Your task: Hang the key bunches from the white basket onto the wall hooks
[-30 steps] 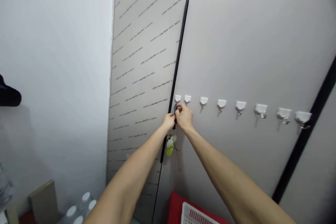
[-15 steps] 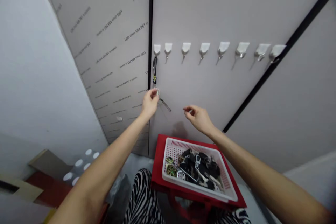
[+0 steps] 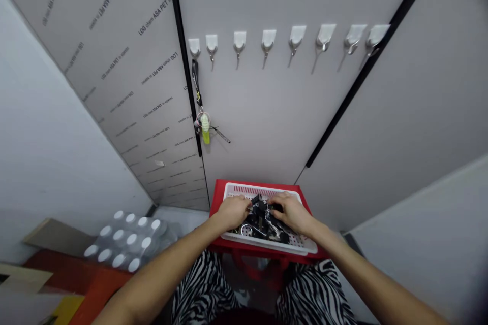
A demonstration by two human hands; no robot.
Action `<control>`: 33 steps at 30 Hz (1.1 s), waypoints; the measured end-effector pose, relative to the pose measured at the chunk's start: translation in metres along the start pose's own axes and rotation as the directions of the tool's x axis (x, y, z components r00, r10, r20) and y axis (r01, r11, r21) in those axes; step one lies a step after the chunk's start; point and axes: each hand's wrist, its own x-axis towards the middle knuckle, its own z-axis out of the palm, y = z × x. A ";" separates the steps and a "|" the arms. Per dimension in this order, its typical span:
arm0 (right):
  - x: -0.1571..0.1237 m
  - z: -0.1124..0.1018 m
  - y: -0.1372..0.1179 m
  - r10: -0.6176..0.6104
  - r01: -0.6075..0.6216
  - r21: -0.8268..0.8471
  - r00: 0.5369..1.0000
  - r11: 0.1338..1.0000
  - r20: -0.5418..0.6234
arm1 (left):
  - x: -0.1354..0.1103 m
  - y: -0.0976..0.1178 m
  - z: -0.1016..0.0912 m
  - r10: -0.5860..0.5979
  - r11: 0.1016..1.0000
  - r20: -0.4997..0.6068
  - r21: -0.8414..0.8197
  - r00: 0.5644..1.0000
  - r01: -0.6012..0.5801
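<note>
White plaster wall (image 3: 34,127) occupies the left of the view; at its foot stands a shrink-wrapped pack of white-capped bottles (image 3: 127,241). Next comes a grey panel under protective film (image 3: 125,76), printed in repeating rows; "LOG chem ASA PET" is legible, the rest too small to read. A black vertical seam (image 3: 183,61) separates it from a plain grey panel carrying a row of eight white adhesive hooks (image 3: 282,38). From the leftmost hook hangs a keychain (image 3: 202,119) on a dark strap with a yellow-green tag.

Below, a white perforated basket (image 3: 267,246) sits on a red stool (image 3: 217,203) above zebra-print knees. It contains a pile of dark keys and key rings (image 3: 263,223). The left hand (image 3: 233,212) and right hand (image 3: 290,212) both rest in this pile, fingers curled into it; whether either grips a specific item cannot be determined.
</note>
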 end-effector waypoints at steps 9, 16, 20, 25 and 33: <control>-0.013 0.003 -0.032 -0.009 0.026 -0.109 0.988 0.994 0.153 | -0.013 0.006 -0.007 0.156 0.987 -0.013 -0.031 0.988 -0.156; -0.005 0.006 -0.050 0.090 -0.040 -0.327 0.986 0.944 0.140 | -0.012 0.012 -0.004 0.016 0.999 -0.022 0.040 1.000 -0.015; -0.009 0.006 -0.051 0.065 -0.022 -0.336 0.991 0.941 0.120 | -0.014 0.008 -0.001 -0.060 0.997 -0.110 -0.049 0.992 0.055; -0.013 0.005 -0.042 0.122 -0.116 -0.129 0.992 0.985 0.042 | -0.016 0.008 -0.006 -0.206 0.935 -0.146 -0.320 0.968 0.151; -0.015 -0.013 -0.036 0.250 -0.182 0.494 0.965 0.850 -0.075 | -0.016 0.021 -0.011 -0.165 0.029 0.487 -0.867 0.857 0.498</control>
